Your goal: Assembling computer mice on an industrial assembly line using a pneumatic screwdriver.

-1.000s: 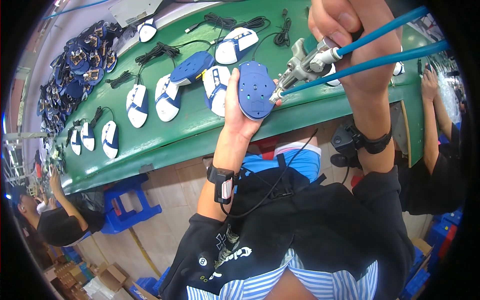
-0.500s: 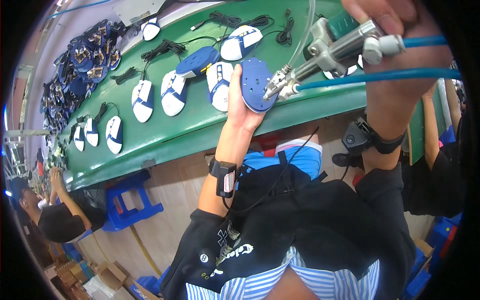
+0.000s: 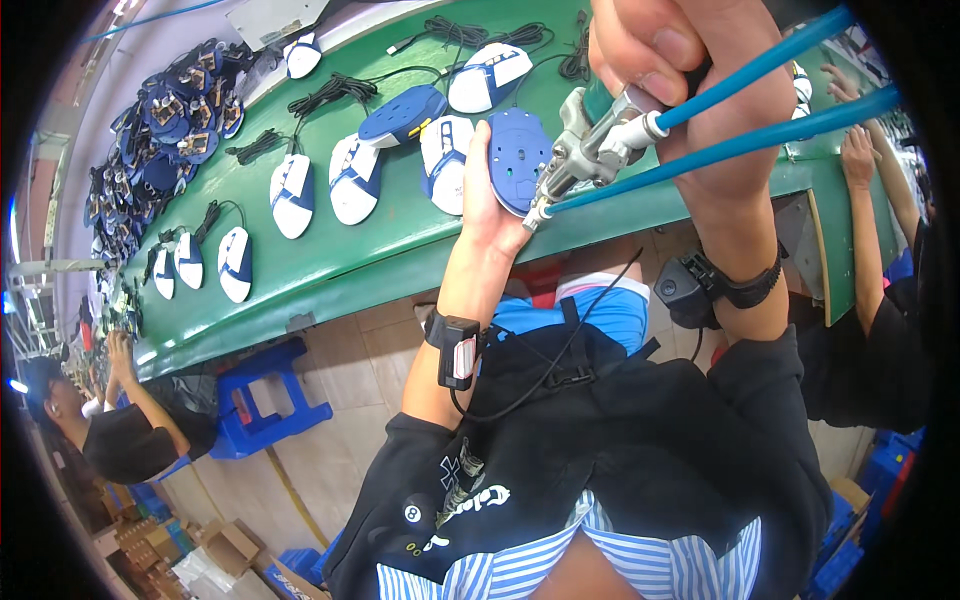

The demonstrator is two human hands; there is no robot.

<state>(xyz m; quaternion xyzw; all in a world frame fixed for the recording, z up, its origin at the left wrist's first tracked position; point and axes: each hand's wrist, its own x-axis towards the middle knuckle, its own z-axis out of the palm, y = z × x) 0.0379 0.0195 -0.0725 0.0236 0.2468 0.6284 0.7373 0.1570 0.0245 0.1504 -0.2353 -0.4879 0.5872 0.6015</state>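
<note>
A computer mouse (image 3: 517,160) lies bottom up in my left hand (image 3: 490,222), its blue underside dotted with small holes. My fingers wrap it from the left and below. My right hand (image 3: 665,60) grips a metal dispensing gun (image 3: 580,160) fed by two blue hoses (image 3: 740,145). The gun's nozzle is at the near right edge of the blue underside; whether it touches I cannot tell. Just left of the held mouse, a white and blue mouse (image 3: 446,165) rests on the green bench, with another blue underside (image 3: 402,115) turned up beside it.
More white and blue mice (image 3: 292,195) stand in a row on the green bench (image 3: 330,262), with coiled black cables (image 3: 335,90) behind. Blue mouse parts (image 3: 170,130) are heaped at the far left. A blue stool (image 3: 262,395) stands below. Other people work at both sides.
My right hand has swung left, bringing the gun nearer and steeper. Its nozzle has shifted toward the near edge of the held mouse. My left hand keeps its hold, almost unmoved.
</note>
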